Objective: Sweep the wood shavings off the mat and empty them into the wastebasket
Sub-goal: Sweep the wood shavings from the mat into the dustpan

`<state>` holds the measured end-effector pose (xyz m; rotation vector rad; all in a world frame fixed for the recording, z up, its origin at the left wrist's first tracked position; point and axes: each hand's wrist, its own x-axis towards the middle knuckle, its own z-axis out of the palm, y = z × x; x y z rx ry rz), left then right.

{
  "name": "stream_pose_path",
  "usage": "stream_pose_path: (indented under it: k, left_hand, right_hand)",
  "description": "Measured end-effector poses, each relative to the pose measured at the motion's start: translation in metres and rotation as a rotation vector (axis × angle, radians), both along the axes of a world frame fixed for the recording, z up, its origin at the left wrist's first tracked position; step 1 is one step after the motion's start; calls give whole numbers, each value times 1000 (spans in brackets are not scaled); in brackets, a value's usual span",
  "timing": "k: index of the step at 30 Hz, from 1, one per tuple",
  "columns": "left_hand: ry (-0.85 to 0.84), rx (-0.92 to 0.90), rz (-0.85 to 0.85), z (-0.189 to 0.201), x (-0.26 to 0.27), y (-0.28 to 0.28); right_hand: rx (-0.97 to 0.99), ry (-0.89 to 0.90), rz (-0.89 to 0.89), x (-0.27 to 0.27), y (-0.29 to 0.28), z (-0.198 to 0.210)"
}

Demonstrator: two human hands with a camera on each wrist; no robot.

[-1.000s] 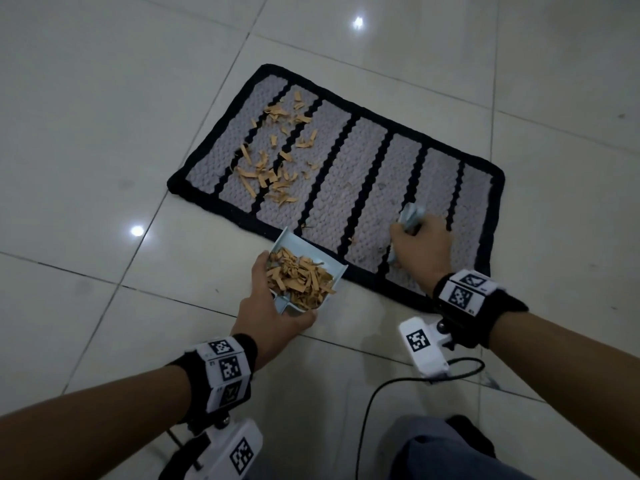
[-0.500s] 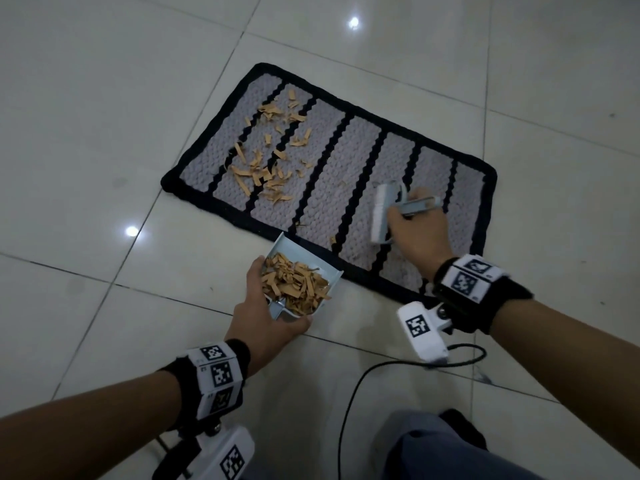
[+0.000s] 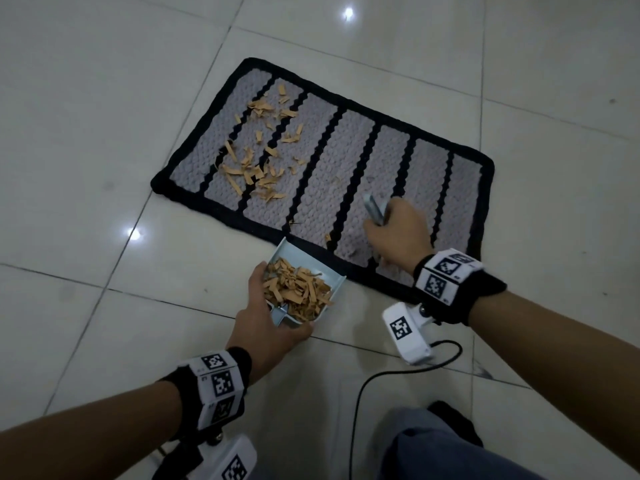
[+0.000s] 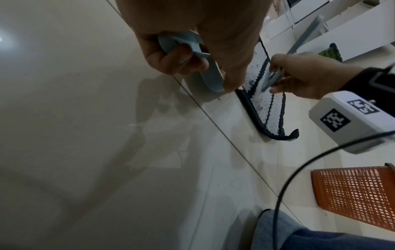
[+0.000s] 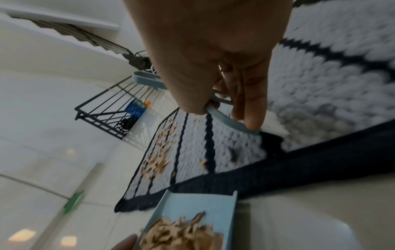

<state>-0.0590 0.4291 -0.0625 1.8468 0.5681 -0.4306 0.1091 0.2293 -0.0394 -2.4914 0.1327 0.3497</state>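
A grey mat [image 3: 388, 161] with black stripes and border lies on the tiled floor. Loose wood shavings [image 3: 258, 168] are scattered over its left part. My left hand [image 3: 266, 320] grips a pale blue dustpan [image 3: 304, 261] heaped with shavings [image 3: 298, 292], held at the mat's near edge. The dustpan handle [image 4: 192, 55] shows in my left fingers. My right hand [image 3: 398, 233] grips a pale blue hand brush [image 3: 374, 209] over the mat's right part; its handle [image 5: 226, 118] sits under my fingers. An orange mesh wastebasket [image 4: 354, 196] stands on the floor to my right.
A black cable [image 3: 363, 393] trails over the floor near my knee [image 3: 450, 448]. A black wire rack [image 5: 115, 110] stands beyond the mat's far left end. White furniture [image 4: 342, 22] and a green basket [image 4: 330, 52] lie past the mat's right end.
My right hand has turned the brush and drawn it back down toward the mat's near right part. The dustpan in my left hand has stayed at the mat's edge.
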Motion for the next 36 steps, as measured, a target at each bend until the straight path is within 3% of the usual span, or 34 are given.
stream_pose_path:
  k: [7, 13, 18, 26, 30, 36]
  left_hand:
    - [-2, 14, 63, -7, 0, 18]
    - [-22, 14, 42, -9, 1, 21]
    - [-43, -23, 11, -8, 2, 12]
    - [-47, -64, -77, -4, 6, -14]
    - [-47, -44, -105, -2, 4, -21]
    - [-42, 48, -112, 7, 5, -29]
  right_hand:
    - [191, 83, -42, 9, 92, 0]
    - [302, 9, 22, 8, 130, -2]
    - [437, -132, -118, 5, 77, -3]
    - [245, -166, -390, -3, -66, 11]
    - [127, -156, -296, -18, -87, 15]
    - [69, -134, -162, -27, -61, 1]
